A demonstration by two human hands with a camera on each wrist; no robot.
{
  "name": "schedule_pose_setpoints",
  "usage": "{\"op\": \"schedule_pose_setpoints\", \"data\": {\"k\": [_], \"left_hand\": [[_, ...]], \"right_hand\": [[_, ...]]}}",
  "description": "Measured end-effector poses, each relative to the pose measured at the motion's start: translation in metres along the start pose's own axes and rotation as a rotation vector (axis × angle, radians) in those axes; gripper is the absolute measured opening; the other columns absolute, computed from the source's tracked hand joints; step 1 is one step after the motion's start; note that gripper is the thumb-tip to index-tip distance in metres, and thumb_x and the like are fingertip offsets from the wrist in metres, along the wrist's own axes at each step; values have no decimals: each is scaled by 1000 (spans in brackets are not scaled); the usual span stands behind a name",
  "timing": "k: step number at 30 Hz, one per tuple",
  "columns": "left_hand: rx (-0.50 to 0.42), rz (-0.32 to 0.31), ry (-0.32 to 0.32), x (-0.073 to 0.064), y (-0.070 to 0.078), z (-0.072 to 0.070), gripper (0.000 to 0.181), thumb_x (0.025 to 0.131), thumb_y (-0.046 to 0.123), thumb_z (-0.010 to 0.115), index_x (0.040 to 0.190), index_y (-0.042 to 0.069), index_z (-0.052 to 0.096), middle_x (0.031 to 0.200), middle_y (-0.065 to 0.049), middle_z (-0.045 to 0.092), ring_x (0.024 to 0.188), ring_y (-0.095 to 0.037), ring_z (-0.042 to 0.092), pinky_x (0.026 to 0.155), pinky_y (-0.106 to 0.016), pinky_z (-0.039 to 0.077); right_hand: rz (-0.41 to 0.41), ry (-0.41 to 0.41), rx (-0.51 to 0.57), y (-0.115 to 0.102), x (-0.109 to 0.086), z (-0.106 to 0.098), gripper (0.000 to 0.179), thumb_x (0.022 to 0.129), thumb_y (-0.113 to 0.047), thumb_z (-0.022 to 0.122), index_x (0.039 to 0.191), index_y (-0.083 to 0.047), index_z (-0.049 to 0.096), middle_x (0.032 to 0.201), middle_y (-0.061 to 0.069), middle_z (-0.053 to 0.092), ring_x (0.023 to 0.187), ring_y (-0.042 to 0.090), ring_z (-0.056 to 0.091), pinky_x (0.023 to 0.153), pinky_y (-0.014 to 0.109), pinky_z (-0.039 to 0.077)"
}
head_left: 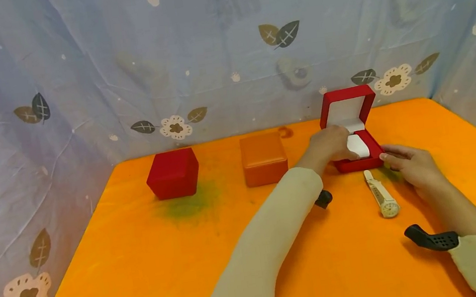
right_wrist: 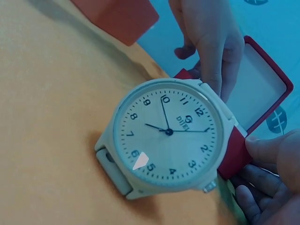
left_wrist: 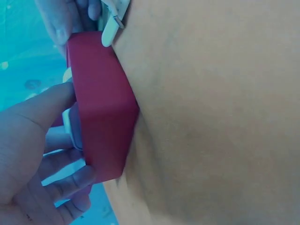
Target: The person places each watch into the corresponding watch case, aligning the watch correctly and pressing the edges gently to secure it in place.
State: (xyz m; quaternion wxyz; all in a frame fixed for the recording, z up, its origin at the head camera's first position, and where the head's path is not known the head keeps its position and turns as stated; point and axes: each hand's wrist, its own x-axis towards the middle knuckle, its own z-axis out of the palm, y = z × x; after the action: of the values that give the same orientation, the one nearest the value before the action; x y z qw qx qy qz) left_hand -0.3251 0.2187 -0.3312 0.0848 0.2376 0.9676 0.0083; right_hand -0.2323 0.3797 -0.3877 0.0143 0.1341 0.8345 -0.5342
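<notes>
An open red watch box (head_left: 359, 165) with a white-lined lid stands at the right of the table. My left hand (head_left: 330, 145) reaches into it, thumb and fingers around the white watch cushion (head_left: 358, 146); the fingertips are partly hidden. In the left wrist view, the left hand (left_wrist: 33, 154) is at the side of the red box (left_wrist: 105, 98). My right hand (head_left: 416, 165) pinches the box's front right corner, thumb on the rim. A white wristwatch (head_left: 381, 195) lies in front of the box, its round numbered dial (right_wrist: 168, 136) large in the right wrist view.
To the left stand a closed orange box (head_left: 264, 160) and, farther left, a closed red box (head_left: 173, 174). An orange cloth (head_left: 147, 281) covers the table. A patterned curtain (head_left: 208, 62) hangs behind and at both sides.
</notes>
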Motion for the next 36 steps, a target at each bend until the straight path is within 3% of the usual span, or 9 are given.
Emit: {"op": "schedule_pose_setpoints", "data": {"k": [5, 19, 29, 36], "left_hand": [[28, -13, -31, -1, 6, 0, 49, 81, 58, 68, 122, 35, 57, 114, 17, 57, 102, -4, 52, 91, -24, 48], [143, 81, -24, 0, 14, 4, 39, 89, 51, 62, 123, 33, 57, 113, 14, 58, 102, -6, 48, 98, -21, 41], [158, 145, 111, -3, 10, -1, 34, 89, 50, 62, 116, 31, 63, 111, 9, 59, 100, -8, 49, 91, -23, 44], [144, 175, 105, -7, 9, -10, 36, 89, 51, 61, 118, 29, 62, 113, 9, 58, 101, -8, 50, 92, -22, 45]], "right_hand": [[-15, 4, 24, 1, -3, 2, 69, 96, -44, 54, 149, -5, 33, 81, -41, 50, 92, 7, 49, 71, 8, 47], [-2, 11, 10, 1, -3, 0, 68, 96, -45, 53, 150, -8, 33, 93, -32, 50, 97, 10, 48, 72, 7, 47], [-32, 14, 27, 1, -2, 0, 68, 96, -43, 54, 149, -4, 34, 84, -38, 52, 86, 0, 52, 71, 7, 47], [-26, 13, 23, 1, -1, 0, 68, 97, -43, 54, 149, -4, 34, 82, -39, 51, 87, 1, 51, 71, 7, 47]]}}
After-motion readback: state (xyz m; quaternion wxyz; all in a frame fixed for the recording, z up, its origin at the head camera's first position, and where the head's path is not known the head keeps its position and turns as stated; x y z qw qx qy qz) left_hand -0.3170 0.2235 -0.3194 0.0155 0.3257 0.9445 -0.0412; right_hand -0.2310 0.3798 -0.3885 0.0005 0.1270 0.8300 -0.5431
